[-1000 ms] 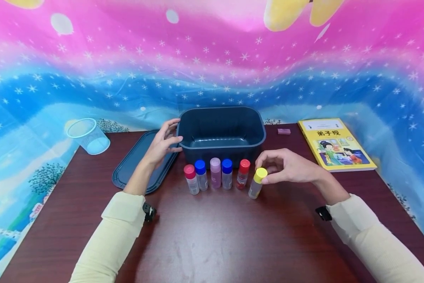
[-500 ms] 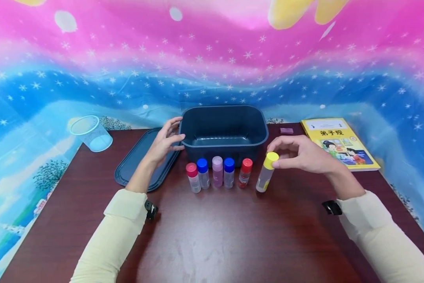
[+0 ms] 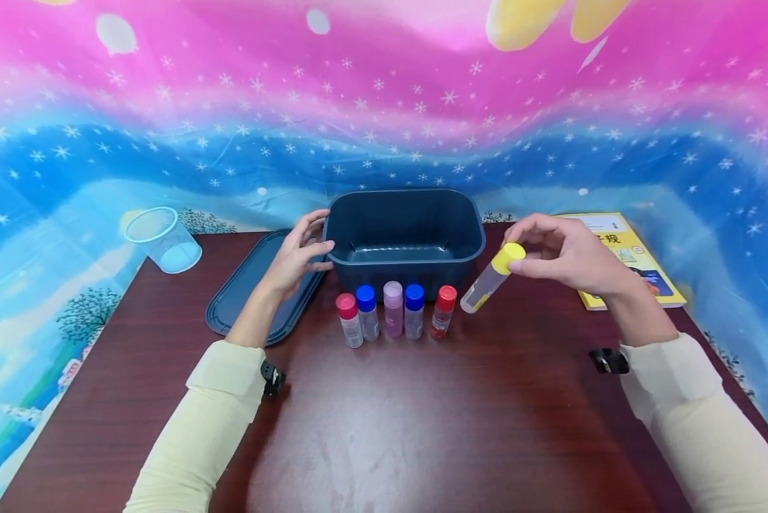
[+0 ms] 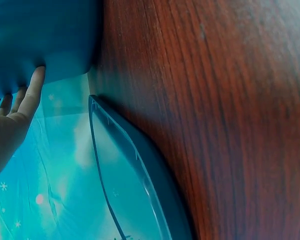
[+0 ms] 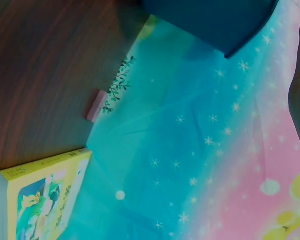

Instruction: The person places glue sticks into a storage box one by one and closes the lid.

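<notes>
A dark blue tub (image 3: 403, 201) stands at the back of the brown table (image 3: 422, 427). My left hand (image 3: 301, 253) rests against the tub's left wall (image 4: 40, 40), fingers touching it. My right hand (image 3: 560, 253) pinches the yellow-capped bottle (image 3: 489, 279) by its cap and holds it tilted in the air, just right of the tub's front corner. In front of the tub stands a row of small bottles: pink-red cap (image 3: 348, 320), blue cap (image 3: 366, 312), lilac (image 3: 392, 308), blue cap (image 3: 413, 311), red cap (image 3: 443, 311).
The tub's dark blue lid (image 3: 243, 288) lies flat to its left (image 4: 135, 175). A clear plastic cup (image 3: 161, 239) lies on its side at the far left. A yellow book (image 3: 634, 263) and a small pink eraser (image 5: 96, 105) lie at the back right. A starry cloth hangs behind.
My right hand has lifted the yellow-capped bottle off the table and carried it up and to the right, tilting it. The left hand has stayed on the tub.
</notes>
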Tool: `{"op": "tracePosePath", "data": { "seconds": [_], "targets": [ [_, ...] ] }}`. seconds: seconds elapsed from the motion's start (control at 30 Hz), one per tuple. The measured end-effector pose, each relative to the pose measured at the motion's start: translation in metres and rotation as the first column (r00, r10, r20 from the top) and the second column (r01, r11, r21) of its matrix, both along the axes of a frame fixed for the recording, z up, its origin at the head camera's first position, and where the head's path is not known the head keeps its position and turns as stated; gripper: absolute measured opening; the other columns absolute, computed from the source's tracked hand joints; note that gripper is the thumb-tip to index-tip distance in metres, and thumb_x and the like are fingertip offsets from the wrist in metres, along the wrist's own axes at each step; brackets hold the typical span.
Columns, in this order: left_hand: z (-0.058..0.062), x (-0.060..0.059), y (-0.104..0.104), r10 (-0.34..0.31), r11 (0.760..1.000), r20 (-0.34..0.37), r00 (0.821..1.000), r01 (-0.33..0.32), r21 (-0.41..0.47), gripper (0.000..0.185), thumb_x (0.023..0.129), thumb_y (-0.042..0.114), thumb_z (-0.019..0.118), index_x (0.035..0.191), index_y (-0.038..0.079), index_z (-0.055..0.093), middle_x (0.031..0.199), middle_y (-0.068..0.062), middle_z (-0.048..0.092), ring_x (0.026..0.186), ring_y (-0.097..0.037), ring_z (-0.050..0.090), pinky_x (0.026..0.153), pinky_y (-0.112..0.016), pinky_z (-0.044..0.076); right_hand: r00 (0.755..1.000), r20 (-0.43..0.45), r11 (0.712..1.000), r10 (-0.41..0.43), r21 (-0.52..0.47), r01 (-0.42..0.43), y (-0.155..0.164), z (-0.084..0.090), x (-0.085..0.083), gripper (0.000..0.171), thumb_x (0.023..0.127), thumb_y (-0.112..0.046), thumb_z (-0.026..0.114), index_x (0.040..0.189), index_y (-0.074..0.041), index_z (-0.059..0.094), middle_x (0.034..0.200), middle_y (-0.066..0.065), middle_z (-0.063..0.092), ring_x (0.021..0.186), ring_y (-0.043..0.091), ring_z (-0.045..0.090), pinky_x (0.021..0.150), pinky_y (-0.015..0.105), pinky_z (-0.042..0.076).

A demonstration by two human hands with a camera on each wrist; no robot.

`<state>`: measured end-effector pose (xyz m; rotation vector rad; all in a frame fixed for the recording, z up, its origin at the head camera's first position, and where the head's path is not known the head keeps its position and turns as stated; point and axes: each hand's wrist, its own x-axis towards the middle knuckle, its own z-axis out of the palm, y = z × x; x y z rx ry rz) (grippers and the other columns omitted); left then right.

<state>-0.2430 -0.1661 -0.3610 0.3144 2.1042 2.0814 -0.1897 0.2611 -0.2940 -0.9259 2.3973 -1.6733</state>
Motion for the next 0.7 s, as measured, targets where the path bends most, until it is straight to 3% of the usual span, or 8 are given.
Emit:
{"op": "tracePosePath", "data": {
  "seconds": [0.27, 0.5, 0.7],
  "targets": [
    [0.001, 0.0, 0.0, -0.011, 1.0, 0.002, 1.0, 0.011, -0.003, 0.064, 0.101, 0.015, 0.058, 0.158, 0.015, 0.03, 0.165, -0.01, 0.022, 0.146, -0.034, 0.03, 0.104, -0.065, 0.042, 1.0, -0.022, 0.985, -0.01, -0.171, 0.006, 0.004, 0.009, -0.001, 0.029, 0.084, 0.023, 0.063, 0.107, 0.006, 0.065, 0.104, 0.012, 0.067, 0.087, 0.019, 0.065, 0.066, 0.023, 0.057],
    [0.003, 0.0, 0.001, -0.016, 1.0, -0.003, 1.0, 0.016, -0.002, 0.063, 0.102, 0.013, 0.056, 0.159, 0.014, 0.03, 0.165, -0.01, 0.021, 0.147, -0.033, 0.028, 0.104, -0.065, 0.042, 0.999, -0.035, 0.947, -0.022, -0.322, 0.009, 0.002, 0.013, -0.003, 0.029, 0.08, 0.029, 0.057, 0.102, 0.012, 0.065, 0.104, 0.016, 0.065, 0.088, 0.021, 0.065, 0.069, 0.023, 0.057],
    [0.002, 0.001, -0.002, -0.012, 1.0, 0.004, 1.0, 0.012, -0.001, 0.063, 0.102, 0.012, 0.056, 0.159, 0.015, 0.029, 0.165, -0.01, 0.021, 0.146, -0.034, 0.03, 0.105, -0.065, 0.041, 0.999, -0.028, 0.937, -0.015, -0.349, 0.005, -0.009, 0.017, -0.004, 0.026, 0.081, 0.027, 0.057, 0.102, 0.014, 0.064, 0.104, 0.017, 0.064, 0.091, 0.022, 0.066, 0.071, 0.024, 0.057]
  ]
}}
